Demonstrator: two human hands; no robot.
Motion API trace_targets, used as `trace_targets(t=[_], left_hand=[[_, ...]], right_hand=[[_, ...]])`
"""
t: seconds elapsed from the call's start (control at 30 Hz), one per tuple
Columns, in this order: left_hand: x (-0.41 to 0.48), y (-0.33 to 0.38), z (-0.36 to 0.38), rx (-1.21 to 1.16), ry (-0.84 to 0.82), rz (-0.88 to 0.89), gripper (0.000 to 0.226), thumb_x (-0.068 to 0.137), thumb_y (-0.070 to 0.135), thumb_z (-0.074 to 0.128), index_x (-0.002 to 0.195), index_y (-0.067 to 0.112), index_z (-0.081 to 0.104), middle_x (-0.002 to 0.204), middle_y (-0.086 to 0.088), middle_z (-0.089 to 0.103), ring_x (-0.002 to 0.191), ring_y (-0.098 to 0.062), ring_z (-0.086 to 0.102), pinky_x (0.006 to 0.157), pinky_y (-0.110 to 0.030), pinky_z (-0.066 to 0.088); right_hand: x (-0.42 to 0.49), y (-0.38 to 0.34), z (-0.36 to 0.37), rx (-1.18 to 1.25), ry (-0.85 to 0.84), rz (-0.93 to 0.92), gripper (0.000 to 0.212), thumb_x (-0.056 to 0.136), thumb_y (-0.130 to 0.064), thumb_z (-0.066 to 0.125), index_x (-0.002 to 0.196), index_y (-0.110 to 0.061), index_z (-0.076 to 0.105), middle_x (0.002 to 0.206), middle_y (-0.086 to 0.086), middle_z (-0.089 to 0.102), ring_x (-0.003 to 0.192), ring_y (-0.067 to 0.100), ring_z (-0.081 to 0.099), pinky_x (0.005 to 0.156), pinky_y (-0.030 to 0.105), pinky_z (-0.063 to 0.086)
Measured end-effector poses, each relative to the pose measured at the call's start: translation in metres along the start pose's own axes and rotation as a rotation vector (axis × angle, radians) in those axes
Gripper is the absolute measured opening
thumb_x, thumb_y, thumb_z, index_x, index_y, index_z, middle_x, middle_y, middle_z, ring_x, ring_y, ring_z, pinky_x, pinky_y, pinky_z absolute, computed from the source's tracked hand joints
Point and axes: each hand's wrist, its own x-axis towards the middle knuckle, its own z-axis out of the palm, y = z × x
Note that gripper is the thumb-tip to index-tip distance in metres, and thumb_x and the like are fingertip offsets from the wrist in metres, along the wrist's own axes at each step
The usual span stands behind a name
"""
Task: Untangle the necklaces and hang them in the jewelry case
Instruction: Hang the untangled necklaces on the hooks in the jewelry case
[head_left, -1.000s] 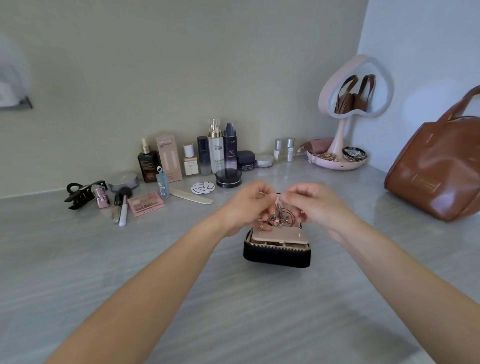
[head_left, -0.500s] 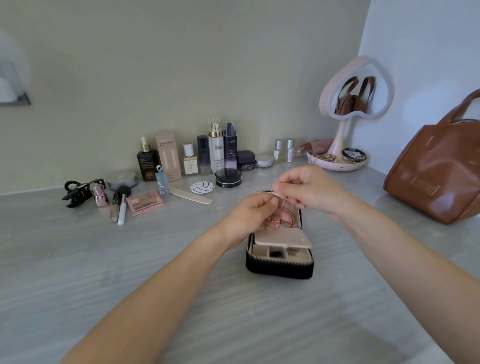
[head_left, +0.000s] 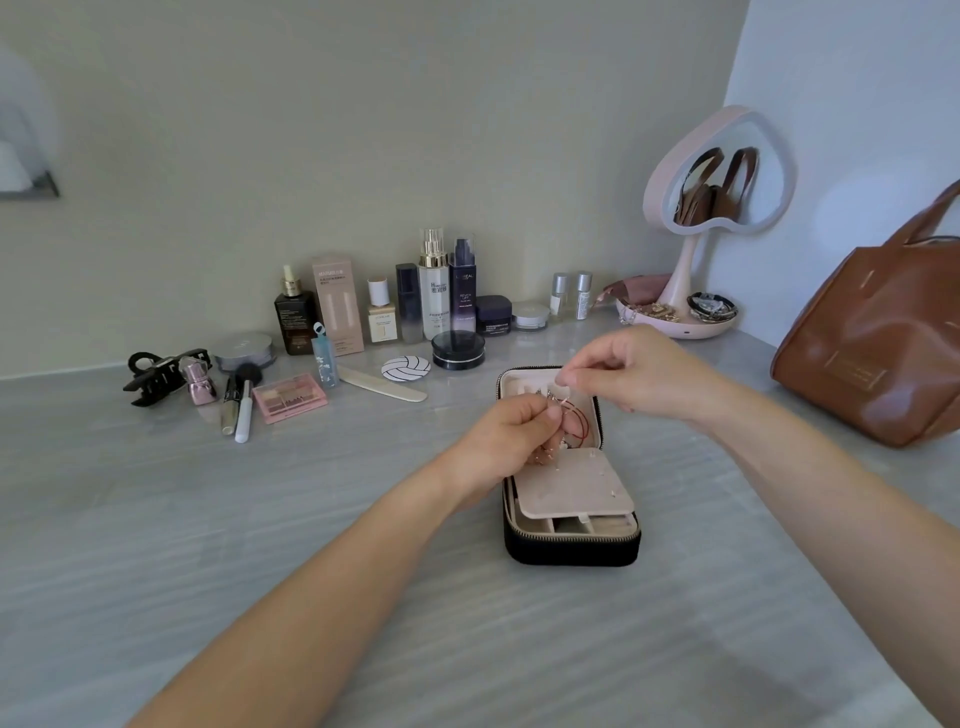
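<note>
**Two hands teasing a necklace knot apart above the open case**

At the far left of the bench (head_left: 260, 545) lay a black hair claw (head_left: 156, 375) and a pink eyeshadow palette (head_left: 290, 397), with a row of skincare bottles (head_left: 434, 286) behind them.

Right of centre, the left hand (head_left: 511, 434) pinched the tangled necklaces (head_left: 569, 423), a clump of fine chain and a red cord loop held just above the lid half of the open jewelry case (head_left: 571, 553). The right hand (head_left: 628, 371) was higher, thumb and forefinger pinching what looked like a single thin strand drawn up from the clump.

The chains would likely be very light, limp and quick to snag or kink. It seemed best to hold near the clasp or a loose end and ease it out, not tug.

Further right stood a heart-shaped mirror (head_left: 722, 171) and a brown leather bag (head_left: 872, 353).
</note>
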Motion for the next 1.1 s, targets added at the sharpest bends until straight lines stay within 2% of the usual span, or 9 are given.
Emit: trace_targets(t=[0.1, 0.27, 0.5, 0.63, 0.73, 0.83, 0.9, 0.97, 1.1], left_hand=[[0.000, -0.001, -0.001, 0.025, 0.024, -0.001, 0.030, 0.096, 0.013, 0.040, 0.073, 0.017, 0.058, 0.061, 0.004, 0.050, 0.063, -0.013, 0.042, 0.064, -0.026, 0.035], [0.000, 0.000, 0.000, 0.126, 0.035, -0.008, 0.031, 0.096, 0.015, 0.042, 0.070, 0.021, 0.058, 0.062, 0.003, 0.051, 0.067, -0.015, 0.042, 0.060, -0.023, 0.031], [-0.003, 0.000, 0.003, 0.184, -0.051, -0.046, 0.016, 0.093, 0.014, 0.048, 0.082, 0.020, 0.057, 0.078, -0.001, 0.059, 0.077, -0.011, 0.049, 0.070, -0.020, 0.040], [-0.003, 0.001, 0.002, 0.128, -0.074, -0.102, 0.008, 0.090, 0.011, 0.053, 0.089, 0.016, 0.059, 0.081, 0.002, 0.063, 0.072, -0.003, 0.055, 0.076, -0.017, 0.044], [-0.002, 0.002, 0.001, 0.087, -0.028, -0.120, 0.011, 0.091, 0.010, 0.052, 0.088, 0.013, 0.062, 0.082, -0.004, 0.062, 0.081, -0.016, 0.053, 0.081, -0.025, 0.044], [-0.001, 0.004, 0.002, 0.039, 0.030, -0.145, 0.015, 0.092, 0.010, 0.051, 0.082, 0.013, 0.062, 0.091, -0.014, 0.060, 0.090, -0.024, 0.052, 0.096, -0.043, 0.043], [0.000, 0.003, 0.003, 0.020, 0.065, -0.156, 0.015, 0.091, 0.009, 0.050, 0.085, 0.014, 0.062, 0.097, -0.017, 0.060, 0.092, -0.025, 0.053, 0.102, -0.048, 0.040], [0.002, 0.001, 0.003, 0.010, 0.103, -0.168, 0.015, 0.091, 0.006, 0.050, 0.094, 0.013, 0.063, 0.102, -0.016, 0.061, 0.096, -0.024, 0.055, 0.102, -0.047, 0.041], [0.004, 0.002, 0.003, -0.066, 0.117, -0.216, 0.021, 0.091, 0.000, 0.043, 0.102, 0.009, 0.059, 0.095, -0.006, 0.065, 0.088, -0.015, 0.062, 0.088, -0.026, 0.050]], right_hand=[[-0.002, 0.008, 0.000, -0.112, -0.179, 0.006, 0.016, 0.078, -0.018, 0.071, 0.093, -0.013, 0.070, 0.069, 0.007, 0.067, 0.061, 0.003, 0.054, 0.067, 0.028, 0.048], [-0.007, 0.008, 0.003, -0.498, -0.090, -0.144, 0.010, 0.082, -0.025, 0.064, 0.086, -0.017, 0.069, 0.072, -0.011, 0.045, 0.064, 0.000, 0.043, 0.062, 0.024, 0.032], [0.000, 0.024, 0.002, -0.491, -0.048, -0.188, 0.011, 0.083, -0.022, 0.063, 0.084, -0.013, 0.070, 0.090, -0.001, 0.051, 0.067, -0.001, 0.043, 0.061, 0.012, 0.029], [0.002, 0.028, 0.002, -0.446, -0.025, -0.173, 0.010, 0.082, -0.021, 0.065, 0.083, -0.013, 0.071, 0.097, -0.003, 0.049, 0.069, -0.002, 0.043, 0.065, 0.011, 0.032], [0.006, 0.033, 0.002, -0.413, -0.011, -0.143, 0.009, 0.082, -0.022, 0.066, 0.082, -0.014, 0.071, 0.116, -0.002, 0.048, 0.100, 0.013, 0.052, 0.091, 0.029, 0.038], [0.015, 0.039, 0.004, -0.379, -0.024, -0.072, 0.005, 0.082, -0.024, 0.065, 0.078, -0.023, 0.068, 0.143, 0.006, 0.040, 0.134, 0.020, 0.034, 0.109, 0.037, 0.028], [0.019, 0.042, 0.007, -0.320, -0.067, -0.030, 0.009, 0.083, -0.023, 0.064, 0.074, -0.026, 0.064, 0.131, 0.008, 0.052, 0.132, 0.018, 0.038, 0.107, 0.038, 0.032], [0.021, 0.046, 0.008, -0.283, -0.095, -0.031, 0.013, 0.084, -0.020, 0.064, 0.072, -0.026, 0.061, 0.101, 0.002, 0.065, 0.110, 0.019, 0.055, 0.101, 0.039, 0.040], [0.021, 0.051, 0.008, -0.202, -0.057, -0.025, 0.010, 0.084, -0.016, 0.063, 0.075, -0.020, 0.065, 0.084, -0.002, 0.065, 0.091, 0.016, 0.060, 0.092, 0.035, 0.046]])
